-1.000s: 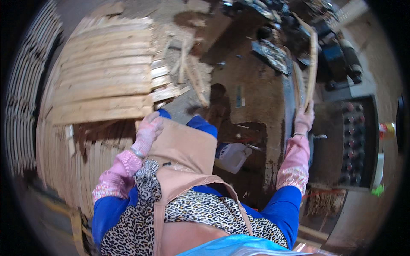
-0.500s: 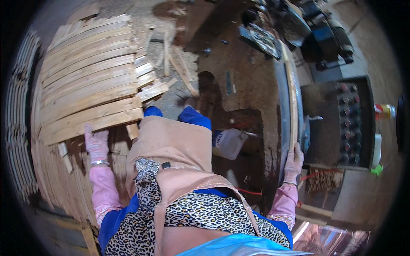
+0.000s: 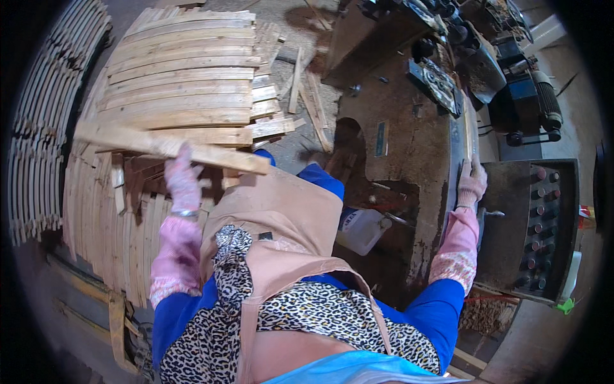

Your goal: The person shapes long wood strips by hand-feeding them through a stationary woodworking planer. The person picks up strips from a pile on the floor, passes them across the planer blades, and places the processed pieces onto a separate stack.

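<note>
Gloves cover both hands, so the fingers themselves are hard to make out. The left hand (image 3: 182, 182) reaches forward and up from a pink patterned sleeve, its fingers curled around the middle of a long wooden slat (image 3: 169, 146) that lies across the view, tilted down toward the right; the palm side is hidden behind the wood. Just beyond these fingers sits a stack of curved slats (image 3: 185, 77), and more slats (image 3: 109, 217) lie below and to the left, partly blocked by the forearm. The right hand (image 3: 472, 182) stretches out at the far side, its fingers pressed together and closed on the near end of a thin wooden strip (image 3: 469, 125) lying along the edge of the dark machine surface (image 3: 409, 160). Right of these fingers stands a control panel (image 3: 540, 224) with rows of round buttons. A white plastic jug (image 3: 361, 229) peeks out under the surface, half hidden by the tan apron (image 3: 281, 211).
</note>
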{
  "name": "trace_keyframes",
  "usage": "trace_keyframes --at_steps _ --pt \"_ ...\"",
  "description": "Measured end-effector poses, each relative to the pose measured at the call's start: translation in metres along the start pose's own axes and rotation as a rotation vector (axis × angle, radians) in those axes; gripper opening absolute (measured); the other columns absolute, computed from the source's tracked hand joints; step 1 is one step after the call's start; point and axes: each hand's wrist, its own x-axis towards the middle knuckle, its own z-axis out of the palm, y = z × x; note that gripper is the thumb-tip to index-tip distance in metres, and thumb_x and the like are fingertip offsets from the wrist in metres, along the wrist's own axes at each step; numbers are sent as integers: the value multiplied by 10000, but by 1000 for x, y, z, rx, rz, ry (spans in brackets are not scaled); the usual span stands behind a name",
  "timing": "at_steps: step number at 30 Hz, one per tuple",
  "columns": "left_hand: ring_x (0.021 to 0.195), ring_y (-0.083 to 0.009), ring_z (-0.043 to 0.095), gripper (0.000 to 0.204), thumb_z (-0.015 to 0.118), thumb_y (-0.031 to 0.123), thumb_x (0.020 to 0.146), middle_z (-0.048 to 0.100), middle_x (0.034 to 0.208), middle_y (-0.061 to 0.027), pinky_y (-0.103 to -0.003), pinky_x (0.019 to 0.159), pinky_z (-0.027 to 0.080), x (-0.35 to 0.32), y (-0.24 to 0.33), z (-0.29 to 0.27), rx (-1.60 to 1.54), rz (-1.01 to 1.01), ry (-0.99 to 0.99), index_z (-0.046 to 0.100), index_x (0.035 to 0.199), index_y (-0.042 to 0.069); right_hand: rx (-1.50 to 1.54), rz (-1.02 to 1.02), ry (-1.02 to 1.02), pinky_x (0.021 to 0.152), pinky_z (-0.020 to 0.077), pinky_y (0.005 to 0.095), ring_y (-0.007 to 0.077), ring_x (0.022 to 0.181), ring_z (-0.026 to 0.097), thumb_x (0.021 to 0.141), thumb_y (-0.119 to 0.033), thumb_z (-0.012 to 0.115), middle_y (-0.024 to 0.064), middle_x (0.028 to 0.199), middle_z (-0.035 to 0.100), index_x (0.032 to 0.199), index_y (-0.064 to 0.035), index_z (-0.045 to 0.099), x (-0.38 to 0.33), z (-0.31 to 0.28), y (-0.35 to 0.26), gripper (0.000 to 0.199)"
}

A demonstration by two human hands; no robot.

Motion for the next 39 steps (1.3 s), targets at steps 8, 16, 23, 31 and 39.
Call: trace_keyframes --at_steps 8,16,23,31,39 --pt "1157 -230 624 311 543 112 1035 598 1273 -101 -399 906 618 -75 50 187 -241 18 -703 565 1341 61 472 -820 -328 1001 496 477 393 1184 596 745 -341 837 174 1320 609 1422 -143 542 -40 -95 -292 766" --pt "943 -217 687 510 648 262 1007 667 1171 -141 -316 813 593 -85 21 236 -432 -343 -1225 473 1428 33 701 127 -154 1122 423 378 301 1327 542 844 -59 754 194 1454 538 1519 2 431 -139 -134 -110 751" --pt "793 -128 656 457 709 177 952 696 1055 -84 -240 635 529 -39 -56 124 -71 -355 -695 553 1357 30 261 415 -86 1059 452 443 378 1187 591 911 -187 705 239 1324 608 1490 -49 499 -228 -139 13 630" --pt "685 -73 574 545 715 122 937 644 959 -18 -199 519 432 -14 -45 39 -196 -182 -348 482 1418 16 -2 247 55 875 497 563 478 1035 631 962 -370 603 266 1093 663 1481 -162 429 4 -28 -39 586" --pt "1055 -208 555 523 751 199 908 565 1154 -47 -457 934 443 38 -32 -12 -334 -40 215 480 1349 126 293 224 1 897 510 508 448 1044 643 998 -353 594 271 1185 661 1487 -135 495 -32 -37 -41 544"
